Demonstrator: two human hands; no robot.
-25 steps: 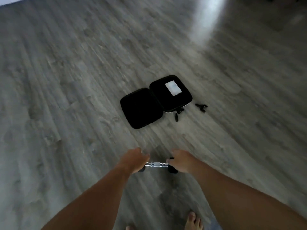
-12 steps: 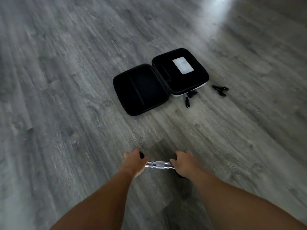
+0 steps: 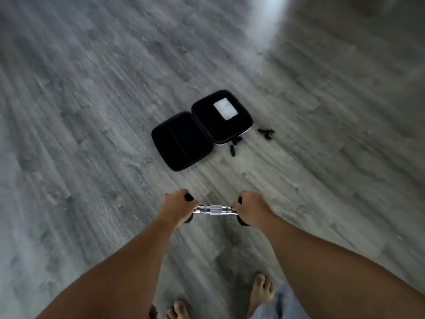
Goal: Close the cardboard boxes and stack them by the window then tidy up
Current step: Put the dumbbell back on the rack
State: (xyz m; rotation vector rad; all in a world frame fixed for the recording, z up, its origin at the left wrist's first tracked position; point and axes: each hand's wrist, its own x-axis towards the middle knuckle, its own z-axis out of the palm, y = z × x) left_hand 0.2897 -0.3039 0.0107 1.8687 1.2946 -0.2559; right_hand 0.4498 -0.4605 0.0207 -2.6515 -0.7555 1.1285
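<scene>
Honestly, with both my left hand (image 3: 178, 207) and right hand (image 3: 251, 209) clenched around this metal bar (image 3: 215, 209), I could tread on the small black pieces (image 3: 233, 150) beside the open black case (image 3: 202, 130).

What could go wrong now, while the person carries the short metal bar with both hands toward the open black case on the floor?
1. Small black loose parts lie on the grey wooden floor beside the open black zip case; the bare feet might step on them.
2. Left hand and right hand both grip the short silver metal bar with black handles, so neither is free if the person trips.
3. The picture is motion-blurred; a hurried step could land on the case.
</scene>
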